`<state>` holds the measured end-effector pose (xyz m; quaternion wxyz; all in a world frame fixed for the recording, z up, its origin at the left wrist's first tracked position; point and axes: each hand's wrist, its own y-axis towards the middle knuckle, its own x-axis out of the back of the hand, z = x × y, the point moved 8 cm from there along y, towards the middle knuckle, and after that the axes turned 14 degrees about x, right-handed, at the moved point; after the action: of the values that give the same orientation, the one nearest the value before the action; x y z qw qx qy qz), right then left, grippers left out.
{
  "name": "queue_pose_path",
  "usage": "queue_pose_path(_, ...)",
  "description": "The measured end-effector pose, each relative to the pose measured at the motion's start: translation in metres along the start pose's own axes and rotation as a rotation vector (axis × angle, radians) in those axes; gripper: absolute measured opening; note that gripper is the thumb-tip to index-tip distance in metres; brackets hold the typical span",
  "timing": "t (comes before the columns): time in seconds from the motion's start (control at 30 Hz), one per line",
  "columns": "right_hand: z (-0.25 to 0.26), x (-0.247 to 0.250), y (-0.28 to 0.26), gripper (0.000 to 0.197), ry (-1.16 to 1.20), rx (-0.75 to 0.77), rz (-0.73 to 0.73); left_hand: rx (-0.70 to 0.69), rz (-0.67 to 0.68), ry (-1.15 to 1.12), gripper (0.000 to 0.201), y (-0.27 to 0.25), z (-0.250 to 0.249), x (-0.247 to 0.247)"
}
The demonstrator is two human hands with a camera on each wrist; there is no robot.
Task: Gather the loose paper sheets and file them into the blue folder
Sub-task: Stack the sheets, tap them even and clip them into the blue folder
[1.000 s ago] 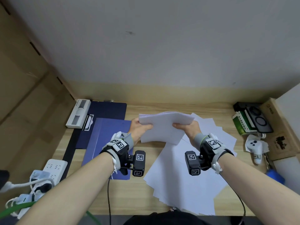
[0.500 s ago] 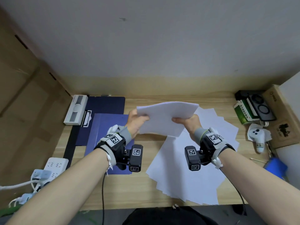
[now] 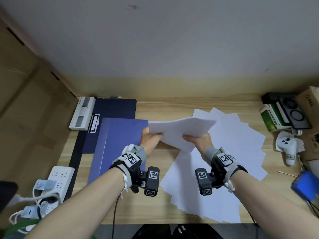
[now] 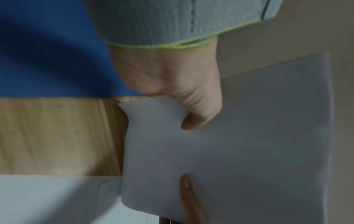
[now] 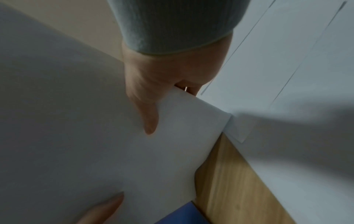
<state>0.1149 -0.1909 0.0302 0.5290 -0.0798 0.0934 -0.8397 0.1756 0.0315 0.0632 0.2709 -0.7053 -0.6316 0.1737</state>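
Observation:
Both hands hold a small stack of white sheets up above the desk, tilted toward me. My left hand pinches its left edge, thumb on the near face. My right hand pinches the lower right edge, thumb on the paper. The held stack fills both wrist views. Several loose sheets lie fanned on the desk below and to the right. The blue folder lies flat on the left, beside my left hand.
A dark blue clipboard and a white box lie behind the folder. A power strip with cables sits front left. Boxes, a white controller and a blue object crowd the right edge. A wall runs behind the wooden desk.
The held stack has moved up and away from me, its top edge now flexed. Both hands keep the same grip. The view has tilted down slightly.

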Motion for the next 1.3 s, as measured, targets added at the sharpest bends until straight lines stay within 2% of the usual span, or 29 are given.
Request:
queue_pose_path(0.13,-0.006,-0.001,-0.002,0.021,-0.021,0.007,-0.050,0.013,0.014,0.019,0.014,0.008,0.011,0.010)
queue_pose_path(0.23,-0.007,-0.004,0.000,0.018,-0.016,0.018,-0.074,0.029,0.062,0.071,0.022,0.018,0.026,0.035)
queue_pose_path(0.3,-0.016,-0.001,0.001,0.020,-0.025,-0.021,-0.086,0.097,0.083,0.084,0.026,0.022,0.042,0.055)
queue_pose_path(0.4,-0.032,-0.006,-0.002,0.027,-0.054,-0.095,-0.084,0.196,0.139,0.125,0.046,0.022,0.068,0.075)
queue_pose_path(0.47,-0.033,-0.016,-0.003,0.034,-0.049,-0.105,-0.072,0.199,0.105,0.129,0.063,0.023,0.074,0.082)
queue_pose_path(0.53,-0.022,-0.031,-0.004,0.036,-0.014,-0.075,-0.040,0.168,0.110,0.083,0.071,0.019,0.066,0.081)
queue_pose_path(0.6,-0.007,-0.041,-0.001,0.031,0.001,-0.037,-0.001,0.128,0.165,0.044,0.061,0.017,0.047,0.069)
queue_pose_path(0.7,0.022,-0.051,0.008,0.025,0.024,0.020,0.037,0.095,0.080,0.011,0.025,0.018,0.004,0.064)
queue_pose_path(0.8,0.052,-0.041,0.014,0.024,0.042,0.084,0.016,0.040,0.067,-0.042,0.020,0.016,-0.033,0.050)
queue_pose_path(0.9,0.067,-0.030,0.014,0.025,0.044,0.138,0.030,-0.033,0.053,0.011,0.017,0.014,-0.046,0.041)
queue_pose_path(1.0,0.063,-0.013,0.009,0.025,-0.008,0.150,0.038,-0.049,0.069,0.063,0.017,0.011,-0.033,0.025)
queue_pose_path(1.2,-0.002,0.009,-0.014,0.029,-0.020,0.004,0.016,0.119,0.020,0.097,0.021,0.012,0.035,0.004)
queue_pose_path(1.3,-0.017,0.018,-0.023,0.027,-0.020,-0.013,-0.014,0.102,-0.004,0.073,0.017,0.007,0.047,-0.003)
